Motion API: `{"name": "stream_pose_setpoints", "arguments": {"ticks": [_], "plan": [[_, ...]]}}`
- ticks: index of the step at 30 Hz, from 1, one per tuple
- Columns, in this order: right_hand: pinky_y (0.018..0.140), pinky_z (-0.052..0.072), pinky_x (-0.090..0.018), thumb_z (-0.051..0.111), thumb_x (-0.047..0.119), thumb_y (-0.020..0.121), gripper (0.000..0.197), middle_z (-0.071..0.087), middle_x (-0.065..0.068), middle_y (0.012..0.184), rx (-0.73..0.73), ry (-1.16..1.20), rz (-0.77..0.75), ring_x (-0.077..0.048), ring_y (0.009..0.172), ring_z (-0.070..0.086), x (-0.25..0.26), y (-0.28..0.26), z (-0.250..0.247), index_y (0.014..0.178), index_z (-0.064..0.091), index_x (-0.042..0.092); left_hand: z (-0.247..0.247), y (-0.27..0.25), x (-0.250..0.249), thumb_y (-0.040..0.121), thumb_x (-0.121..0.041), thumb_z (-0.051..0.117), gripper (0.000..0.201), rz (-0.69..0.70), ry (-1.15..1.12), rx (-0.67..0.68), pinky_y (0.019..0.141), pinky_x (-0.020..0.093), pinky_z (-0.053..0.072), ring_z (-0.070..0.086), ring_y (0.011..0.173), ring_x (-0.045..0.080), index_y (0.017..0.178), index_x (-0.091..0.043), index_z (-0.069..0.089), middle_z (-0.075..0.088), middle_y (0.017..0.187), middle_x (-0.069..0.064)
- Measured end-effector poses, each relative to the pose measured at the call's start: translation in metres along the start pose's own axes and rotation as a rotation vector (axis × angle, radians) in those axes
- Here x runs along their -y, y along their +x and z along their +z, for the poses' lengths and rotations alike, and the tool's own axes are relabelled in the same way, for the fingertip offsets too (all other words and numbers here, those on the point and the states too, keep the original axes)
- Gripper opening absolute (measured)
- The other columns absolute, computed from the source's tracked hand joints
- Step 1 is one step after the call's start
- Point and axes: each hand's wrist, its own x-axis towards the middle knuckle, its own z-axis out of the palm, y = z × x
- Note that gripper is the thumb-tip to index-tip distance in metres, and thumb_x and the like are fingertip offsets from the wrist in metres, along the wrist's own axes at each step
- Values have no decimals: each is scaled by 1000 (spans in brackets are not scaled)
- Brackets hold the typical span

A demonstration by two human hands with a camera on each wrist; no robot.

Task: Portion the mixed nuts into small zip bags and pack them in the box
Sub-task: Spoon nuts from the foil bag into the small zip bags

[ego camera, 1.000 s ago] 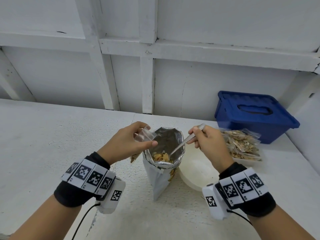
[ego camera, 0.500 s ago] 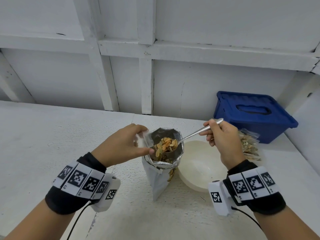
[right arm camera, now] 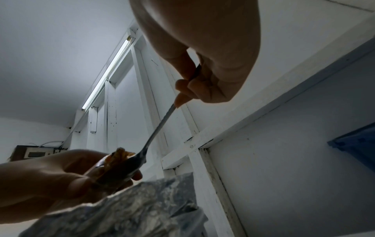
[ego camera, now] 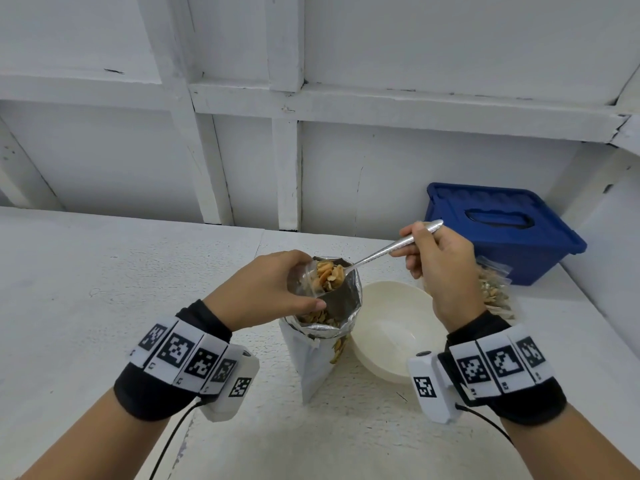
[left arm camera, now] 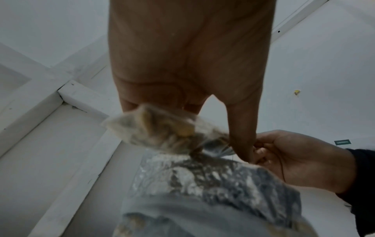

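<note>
A foil nut pouch (ego camera: 322,344) stands open on the white table, with nuts inside. My left hand (ego camera: 273,289) holds a small clear zip bag (ego camera: 304,277) (left arm camera: 162,133) open just above the pouch mouth. My right hand (ego camera: 436,265) grips the handle of a metal spoon (ego camera: 388,249) (right arm camera: 160,128). The spoon's bowl carries a heap of nuts (ego camera: 329,275) and sits at the zip bag's opening. The blue lidded box (ego camera: 498,226) stands at the back right.
A white bowl (ego camera: 391,330) sits right of the pouch. Filled zip bags (ego camera: 491,292) lie in front of the blue box, partly hidden by my right hand. A white panelled wall runs along the back of the table.
The spoon came up out of the pouch loaded with nuts and moved left to the zip bag's mouth. My right hand rose. My left hand lifted the bag slightly.
</note>
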Motion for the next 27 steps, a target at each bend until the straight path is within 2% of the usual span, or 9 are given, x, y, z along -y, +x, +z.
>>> {"name": "stream_pose_setpoints", "arguments": {"ticks": [4, 6, 9, 12, 17, 20, 22, 24, 27], "plan": [[50, 41, -21, 43, 17, 97, 24, 66, 0, 64, 30, -57, -63, -3, 49, 51, 4, -1, 6, 79, 60, 19, 5, 1, 1, 71, -44, 73, 61, -13, -58, -28, 65, 3, 39, 52, 89, 2, 123, -20, 50, 54, 98, -13], [50, 40, -17, 43, 18, 97, 23, 64, 2, 64, 42, -88, -113, -1, 50, 52, 10, -2, 9, 81, 59, 18, 7, 1, 3, 70, -47, 75, 62, -21, -100, -46, 65, 4, 40, 53, 88, 1, 121, -22, 51, 56, 98, -13], [52, 40, -8, 44, 17, 96, 20, 60, 9, 62, 67, -147, -257, 4, 54, 56, 22, -4, 16, 88, 61, 10, 11, 1, 3, 70, -47, 75, 60, -35, -173, -78, 66, 6, 43, 55, 87, -3, 119, -22, 51, 57, 96, -15], [57, 44, -7, 46, 14, 96, 16, 57, 14, 67, 88, -190, -426, 9, 60, 58, 33, -5, 21, 90, 60, 9, 13, 1, 4, 72, -40, 73, 51, -48, -256, -133, 64, 3, 41, 55, 79, -8, 115, -23, 51, 57, 92, -20], [53, 49, -17, 45, 27, 94, 19, 58, 18, 72, 13, -178, -595, 0, 63, 61, 45, -3, 17, 91, 59, 14, 14, -1, 6, 75, -35, 72, 38, -57, -347, -226, 61, 5, 41, 53, 72, -13, 106, -27, 50, 58, 85, -16], [50, 48, -25, 43, 29, 94, 22, 59, 17, 72, -79, -164, -618, -9, 58, 60, 45, -1, 7, 92, 58, 14, 11, -3, 12, 72, -44, 66, 41, -61, -358, -262, 61, 8, 43, 55, 71, -7, 107, -28, 52, 59, 81, -13], [51, 47, -18, 43, 25, 95, 19, 58, 17, 71, -98, -171, -617, -3, 58, 58, 40, -1, 1, 92, 58, 13, 8, -4, 18, 68, -50, 63, 48, -78, -344, -282, 61, 8, 44, 57, 71, -4, 109, -26, 54, 61, 82, -11], [52, 47, -15, 43, 25, 94, 18, 57, 17, 72, -16, -223, -576, -2, 61, 59, 28, -5, 0, 91, 57, 15, 6, -4, 24, 70, -49, 65, 47, -100, -326, -282, 60, 6, 43, 58, 70, -4, 110, -25, 55, 62, 82, -11], [54, 49, -19, 47, 29, 93, 17, 63, 12, 71, 206, -377, -459, -7, 64, 60, 3, -14, 8, 93, 62, 20, 6, -4, 27, 76, -39, 69, 38, -117, -295, -242, 56, 5, 40, 57, 64, -5, 108, -26, 54, 58, 74, -14]]}}
